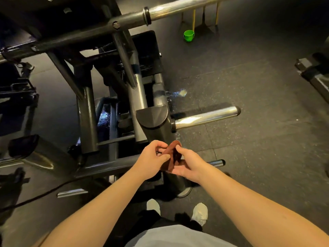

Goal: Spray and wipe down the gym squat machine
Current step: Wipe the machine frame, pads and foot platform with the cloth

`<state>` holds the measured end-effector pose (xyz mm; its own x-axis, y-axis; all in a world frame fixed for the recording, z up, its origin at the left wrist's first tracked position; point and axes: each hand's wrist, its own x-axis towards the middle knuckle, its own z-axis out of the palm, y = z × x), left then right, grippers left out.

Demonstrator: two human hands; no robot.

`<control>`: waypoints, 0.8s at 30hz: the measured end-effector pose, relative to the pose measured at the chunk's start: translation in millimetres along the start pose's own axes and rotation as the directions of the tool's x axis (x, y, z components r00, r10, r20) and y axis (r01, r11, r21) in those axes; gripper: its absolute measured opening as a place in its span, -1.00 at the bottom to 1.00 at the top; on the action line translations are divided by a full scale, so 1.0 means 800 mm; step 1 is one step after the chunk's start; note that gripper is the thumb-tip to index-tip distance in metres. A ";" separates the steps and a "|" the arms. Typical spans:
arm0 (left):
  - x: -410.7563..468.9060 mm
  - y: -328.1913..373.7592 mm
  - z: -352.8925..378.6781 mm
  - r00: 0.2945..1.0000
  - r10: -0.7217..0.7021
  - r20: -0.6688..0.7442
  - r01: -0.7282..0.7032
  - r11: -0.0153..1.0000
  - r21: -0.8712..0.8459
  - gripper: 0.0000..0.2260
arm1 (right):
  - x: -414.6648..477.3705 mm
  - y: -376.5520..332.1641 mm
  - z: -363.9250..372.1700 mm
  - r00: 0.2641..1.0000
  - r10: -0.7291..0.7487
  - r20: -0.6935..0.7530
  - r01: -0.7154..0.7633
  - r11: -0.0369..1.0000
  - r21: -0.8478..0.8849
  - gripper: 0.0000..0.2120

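A small brown cloth (171, 155) is bunched between both hands, just in front of me. My left hand (151, 158) pinches its left side with curled fingers. My right hand (188, 164) holds its lower right part, thumb on top. Directly behind the hands stands the squat machine's dark grey post (156, 125) with a black cap, and a chrome weight peg (206, 117) sticks out to the right. The machine's dark frame (87, 111) fills the left and upper part of the view. No spray bottle is in view.
A long chrome bar (187, 5) crosses the top. A green bucket (188, 35) sits on the dark rubber floor (258, 97) at the back. Another machine's edge (313, 72) shows at the right. A black cable (41, 195) runs along the floor at the left. My pale shoes (200, 213) stand below.
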<state>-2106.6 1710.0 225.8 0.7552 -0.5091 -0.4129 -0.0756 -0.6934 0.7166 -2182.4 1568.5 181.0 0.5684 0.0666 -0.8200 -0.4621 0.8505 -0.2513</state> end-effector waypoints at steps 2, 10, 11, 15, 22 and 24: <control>0.007 0.002 -0.003 1.000 0.011 0.000 -0.011 1.000 0.001 -0.78 | 0.005 -0.002 0.007 0.997 -0.073 -0.022 0.074 0.995 0.060 -0.75; 0.044 0.004 -0.027 0.993 0.119 0.024 -0.116 0.989 -0.092 -0.71 | 0.052 -0.061 0.058 0.789 -0.569 -0.231 0.487 0.809 -0.328 -0.77; 0.049 0.002 -0.031 0.989 0.146 -0.031 -0.147 0.988 -0.050 -0.70 | 0.053 -0.070 0.068 0.742 -0.622 -0.248 0.514 0.767 -0.384 -0.75; 0.076 -0.022 -0.054 0.895 0.294 -0.337 -0.241 0.952 0.189 -0.63 | 0.068 -0.077 0.098 0.679 -0.728 -0.096 0.565 0.601 -0.566 -0.63; 0.130 -0.090 -0.072 0.915 0.362 -0.176 -0.247 0.850 0.466 -0.33 | 0.138 -0.005 0.099 0.544 -0.821 -0.172 0.572 0.513 -0.640 -0.49; 0.134 -0.108 -0.069 0.902 0.408 -0.144 -0.300 0.829 0.471 -0.29 | 0.143 0.025 0.096 0.542 -0.817 -0.197 0.538 0.517 -0.665 -0.45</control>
<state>-1983.1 1743.7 151.0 0.7437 -0.6685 0.0004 -0.5961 -0.6628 0.4532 -2073.9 1633.1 121.9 0.5518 -0.7615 -0.3402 -0.3858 0.1287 -0.9136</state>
